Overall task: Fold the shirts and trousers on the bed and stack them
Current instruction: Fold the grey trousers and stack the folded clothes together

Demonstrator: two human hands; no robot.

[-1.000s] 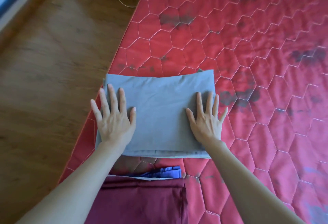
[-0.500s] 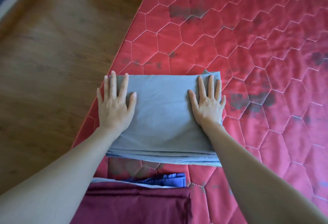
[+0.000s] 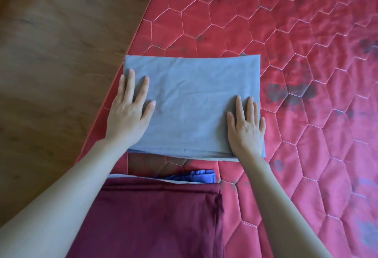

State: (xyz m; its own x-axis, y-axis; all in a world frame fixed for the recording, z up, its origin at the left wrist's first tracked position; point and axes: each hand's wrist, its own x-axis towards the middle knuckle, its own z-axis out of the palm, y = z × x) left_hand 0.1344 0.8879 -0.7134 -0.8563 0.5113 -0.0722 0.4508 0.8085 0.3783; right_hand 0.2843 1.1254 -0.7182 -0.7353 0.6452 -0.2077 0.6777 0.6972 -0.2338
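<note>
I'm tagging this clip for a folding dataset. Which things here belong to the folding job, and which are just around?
Part of the job:
- grey folded garment, left hand and right hand flat on it
- maroon folded garment
- blue garment under it
- red mattress

Just around:
- wooden floor

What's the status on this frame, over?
Left hand and right hand flat on folded grey garment. Maroon stack just behind. Nothing blocking.

Brown wooden floor (image 3: 51,53) — bedside
</note>
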